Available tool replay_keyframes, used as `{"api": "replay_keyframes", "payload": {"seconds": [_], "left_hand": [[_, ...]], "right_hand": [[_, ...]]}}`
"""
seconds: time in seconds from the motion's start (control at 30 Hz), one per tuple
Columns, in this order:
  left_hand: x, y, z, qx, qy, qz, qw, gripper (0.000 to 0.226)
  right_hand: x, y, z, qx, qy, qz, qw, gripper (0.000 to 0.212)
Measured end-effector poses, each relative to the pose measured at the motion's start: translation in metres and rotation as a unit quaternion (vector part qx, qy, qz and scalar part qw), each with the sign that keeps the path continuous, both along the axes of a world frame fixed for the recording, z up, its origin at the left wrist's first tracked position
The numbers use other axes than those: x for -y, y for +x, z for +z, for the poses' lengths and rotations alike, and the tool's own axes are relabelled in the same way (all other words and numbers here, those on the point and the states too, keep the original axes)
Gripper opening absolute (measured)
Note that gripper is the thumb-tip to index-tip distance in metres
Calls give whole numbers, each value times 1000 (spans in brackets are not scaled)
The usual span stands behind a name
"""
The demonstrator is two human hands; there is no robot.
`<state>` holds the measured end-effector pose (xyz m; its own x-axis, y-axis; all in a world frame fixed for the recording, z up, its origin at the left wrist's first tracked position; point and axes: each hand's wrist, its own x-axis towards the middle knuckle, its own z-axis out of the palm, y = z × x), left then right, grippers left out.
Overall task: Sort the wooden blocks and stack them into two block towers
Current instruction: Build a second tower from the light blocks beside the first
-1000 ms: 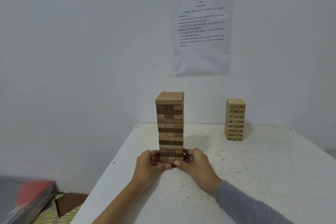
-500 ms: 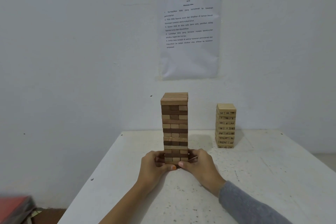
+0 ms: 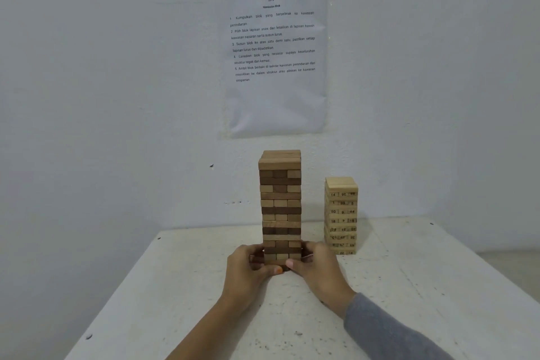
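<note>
A tall tower of mixed light and dark wooden blocks [image 3: 280, 202] stands upright on the white table [image 3: 409, 286]. My left hand [image 3: 248, 266] grips its base from the left, fingers curled round the side and thumb at the front. My right hand [image 3: 315, 266] grips the base from the right in the same way; both thumbs meet at the lowest layer. A shorter tower of pale numbered blocks [image 3: 340, 215] stands behind and to the right, apart from both hands.
The table backs onto a white wall with a printed paper sheet [image 3: 274, 52] taped above the towers. The table's left edge runs diagonally from near the wall to the bottom left.
The view has swung left and tilted, so both towers sit more centred. My hands keep the same hold on the tall tower's base.
</note>
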<state>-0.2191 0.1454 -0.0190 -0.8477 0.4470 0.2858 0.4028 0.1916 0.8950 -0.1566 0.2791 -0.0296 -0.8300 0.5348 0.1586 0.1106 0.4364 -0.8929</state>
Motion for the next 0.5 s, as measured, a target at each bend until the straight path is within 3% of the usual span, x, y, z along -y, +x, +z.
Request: {"api": "replay_keyframes", "payload": {"seconds": [0.5], "left_hand": [[-33,-11,-7,36,40,-13,998,40]], "right_hand": [[4,-28,-13,-28,35,-151,988,27]]}}
